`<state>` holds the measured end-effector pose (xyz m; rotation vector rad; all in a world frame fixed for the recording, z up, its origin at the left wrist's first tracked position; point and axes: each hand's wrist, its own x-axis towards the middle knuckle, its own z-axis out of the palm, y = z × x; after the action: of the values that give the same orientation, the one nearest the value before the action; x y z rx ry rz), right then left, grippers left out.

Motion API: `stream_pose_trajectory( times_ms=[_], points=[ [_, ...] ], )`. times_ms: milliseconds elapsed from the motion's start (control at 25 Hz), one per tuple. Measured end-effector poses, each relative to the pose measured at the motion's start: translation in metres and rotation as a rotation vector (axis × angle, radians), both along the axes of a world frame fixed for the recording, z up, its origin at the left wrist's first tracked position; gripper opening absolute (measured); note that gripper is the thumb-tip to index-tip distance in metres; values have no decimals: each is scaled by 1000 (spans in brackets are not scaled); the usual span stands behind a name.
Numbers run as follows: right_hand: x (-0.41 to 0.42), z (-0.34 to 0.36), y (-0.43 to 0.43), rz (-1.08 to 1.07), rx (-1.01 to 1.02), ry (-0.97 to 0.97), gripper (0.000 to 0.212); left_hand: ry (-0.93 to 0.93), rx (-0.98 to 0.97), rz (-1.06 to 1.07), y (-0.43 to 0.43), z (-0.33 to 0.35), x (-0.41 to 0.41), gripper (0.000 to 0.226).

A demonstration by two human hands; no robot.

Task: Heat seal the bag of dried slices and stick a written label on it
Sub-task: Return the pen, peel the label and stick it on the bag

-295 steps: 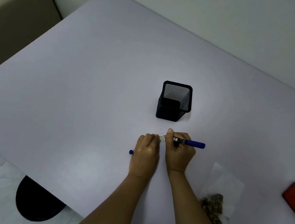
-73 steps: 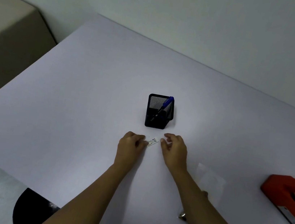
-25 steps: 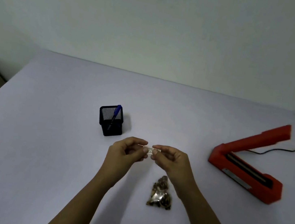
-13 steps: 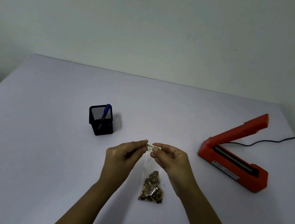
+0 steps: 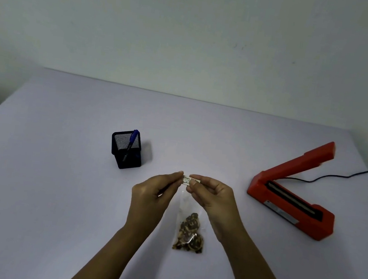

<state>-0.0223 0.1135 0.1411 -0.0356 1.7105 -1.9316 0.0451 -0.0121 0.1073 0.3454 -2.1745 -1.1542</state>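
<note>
A small white written label (image 5: 187, 180) is pinched between the fingertips of my left hand (image 5: 152, 196) and my right hand (image 5: 212, 196), held above the table. Just below it lies a clear plastic bag of dried brown slices (image 5: 189, 232) flat on the table, its top end reaching up under my fingers. The red heat sealer (image 5: 288, 196) stands to the right with its arm raised open.
A black mesh pen holder (image 5: 127, 149) with a blue marker (image 5: 132, 140) in it stands left of my hands. The sealer's black cord (image 5: 338, 177) runs off to the right edge. The table (image 5: 42, 178) is pale lilac and backs onto a wall.
Earlier I wrote on the label with the blue marker, which now stands in the holder. My hands lifted the label and carried it over the bag; in the last second they barely moved.
</note>
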Motion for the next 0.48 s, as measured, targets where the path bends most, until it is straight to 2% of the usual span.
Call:
stream_pose_trajectory(
  times_ms=[80,280,480],
  points=[
    [1,1,0,3,4,9,12,-8,43,-8,1,2,0,18],
    [0,0,1,19,-3,31,13,-157,470,-33,3,10,-3,21],
    [-4,-7,-4,66,-68,-65,17,-204,550,-77,-8,10,1,18]
  ],
)
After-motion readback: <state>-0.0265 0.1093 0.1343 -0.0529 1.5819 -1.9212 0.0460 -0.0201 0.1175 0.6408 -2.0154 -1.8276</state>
